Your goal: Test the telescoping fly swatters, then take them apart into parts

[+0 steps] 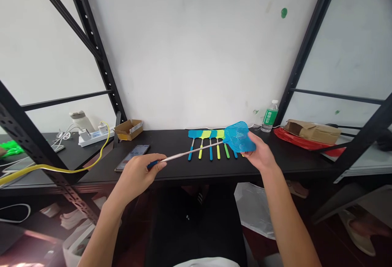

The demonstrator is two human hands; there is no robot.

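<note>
My left hand (136,177) grips the dark blue handle of a blue plastic fly swatter (192,153), whose long metal shaft runs across the desk. My right hand (260,152) holds the swatter's blue mesh head at its lower edge, with the fingers behind the mesh. Below the held swatter, several blue and yellow-green fly swatters (208,144) lie side by side on the black desk (171,141), partly hidden by the held head. A smartphone (133,156) lies just beyond my left hand.
An open cardboard box (128,130) and a green-labelled water bottle (270,116) stand at the desk's back edge. A red bag (303,142) lies to the right under a brown package (312,132). Black shelf uprights (92,42) flank the desk, and a yellow cable (61,171) hangs at left.
</note>
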